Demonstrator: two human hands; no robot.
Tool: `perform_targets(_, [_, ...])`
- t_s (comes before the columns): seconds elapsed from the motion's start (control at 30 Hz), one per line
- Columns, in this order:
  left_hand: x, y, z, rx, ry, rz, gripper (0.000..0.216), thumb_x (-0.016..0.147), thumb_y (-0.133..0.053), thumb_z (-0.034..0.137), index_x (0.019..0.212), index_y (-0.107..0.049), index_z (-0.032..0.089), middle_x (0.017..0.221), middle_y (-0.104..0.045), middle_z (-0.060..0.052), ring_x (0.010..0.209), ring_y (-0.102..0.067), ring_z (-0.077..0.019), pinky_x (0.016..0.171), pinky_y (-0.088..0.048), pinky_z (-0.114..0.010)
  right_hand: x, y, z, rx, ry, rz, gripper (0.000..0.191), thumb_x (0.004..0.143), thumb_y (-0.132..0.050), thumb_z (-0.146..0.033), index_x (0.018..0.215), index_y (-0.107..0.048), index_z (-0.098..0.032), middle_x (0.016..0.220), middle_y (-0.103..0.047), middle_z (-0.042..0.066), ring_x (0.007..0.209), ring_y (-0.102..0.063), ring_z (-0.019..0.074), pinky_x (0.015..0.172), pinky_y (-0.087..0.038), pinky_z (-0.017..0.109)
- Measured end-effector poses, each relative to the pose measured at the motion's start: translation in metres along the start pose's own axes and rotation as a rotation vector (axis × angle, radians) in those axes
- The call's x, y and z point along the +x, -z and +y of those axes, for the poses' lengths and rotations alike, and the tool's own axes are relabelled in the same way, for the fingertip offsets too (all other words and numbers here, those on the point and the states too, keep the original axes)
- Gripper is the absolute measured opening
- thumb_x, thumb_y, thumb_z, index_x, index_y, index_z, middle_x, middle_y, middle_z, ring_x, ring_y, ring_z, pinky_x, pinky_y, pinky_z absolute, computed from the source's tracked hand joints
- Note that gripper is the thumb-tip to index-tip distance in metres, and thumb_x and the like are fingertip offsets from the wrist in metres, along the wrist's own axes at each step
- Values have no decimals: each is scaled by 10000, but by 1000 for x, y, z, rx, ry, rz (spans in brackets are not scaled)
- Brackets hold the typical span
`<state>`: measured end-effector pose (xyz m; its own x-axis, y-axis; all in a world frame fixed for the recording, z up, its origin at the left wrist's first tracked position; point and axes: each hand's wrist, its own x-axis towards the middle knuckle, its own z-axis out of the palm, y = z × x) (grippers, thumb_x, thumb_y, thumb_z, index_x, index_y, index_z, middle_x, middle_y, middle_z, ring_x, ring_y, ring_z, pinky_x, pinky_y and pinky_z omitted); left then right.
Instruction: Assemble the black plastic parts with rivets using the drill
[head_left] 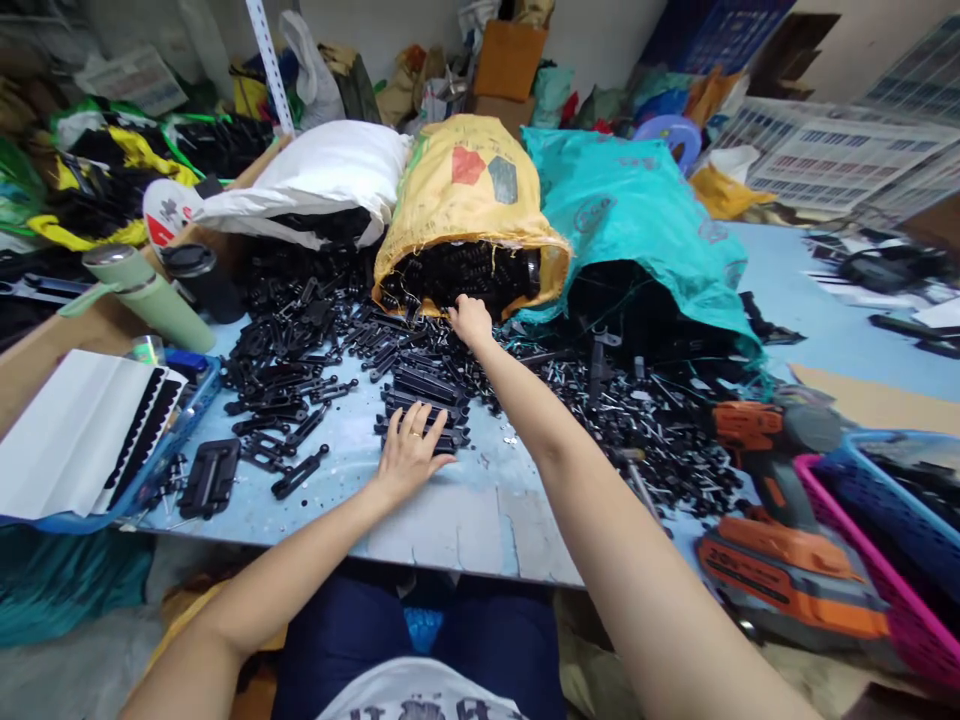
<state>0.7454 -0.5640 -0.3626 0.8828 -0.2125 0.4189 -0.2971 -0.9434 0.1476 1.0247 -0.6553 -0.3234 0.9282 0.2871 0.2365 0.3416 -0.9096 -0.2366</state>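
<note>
On the far left of the bench, a green flask lies tilted beside a black cup, and nearer to you a blue tray holds a white folded sheet. Just right of the tray, a flat black plate rests on the blue surface, with loose black plastic strips scattered beyond it.

Your left hand lies palm down on a small stack of black strips near the middle of the bench; its fingers are spread flat over the stack, the grip apart and closed on nothing. A ring shows on one finger.

Your right hand reaches farther away, to the mouth of the yellow sack, which lies on its side and spills black parts. The hand touches the heap at the opening; you cannot tell from this view whether its grip is closed on a piece.

A white sack lies left of the yellow one, a teal sack to its right. At the near right, an orange drill lies beside a pink basket.
</note>
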Motion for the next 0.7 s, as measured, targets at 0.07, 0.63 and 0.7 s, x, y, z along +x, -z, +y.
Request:
perform_targets(0.07, [-4, 10, -10, -8, 55, 41, 583, 839, -518, 445, 1331, -424, 145, 1311, -458, -186, 1256, -367, -317, 1027, -297, -487, 13, -12, -15, 13, -78, -7, 361, 877, -464, -322, 1109, -532, -54, 1059, -596, 215, 1021, -502, 299, 846, -412, 405])
perform_targets(0.63, [10, 38, -144, 348, 502, -369, 319, 753, -392, 100, 1014, -566, 40, 1059, -561, -225, 1034, -459, -334, 801, -390, -426, -231, 61, 80, 805, 42, -85, 348, 689, -671, -468, 862, -674, -166, 843, -690, 74, 765, -649, 199, 722, -523, 358])
perform_targets(0.7, [6, 42, -143, 340, 472, -384, 324, 771, -382, 111, 1041, -545, 36, 1038, -569, -216, 1028, -471, -332, 815, -388, -434, -285, 73, 95, 671, 149, -163, 292, 740, -643, -425, 907, -669, -187, 918, -688, 79, 850, -649, 209, 784, -521, 371])
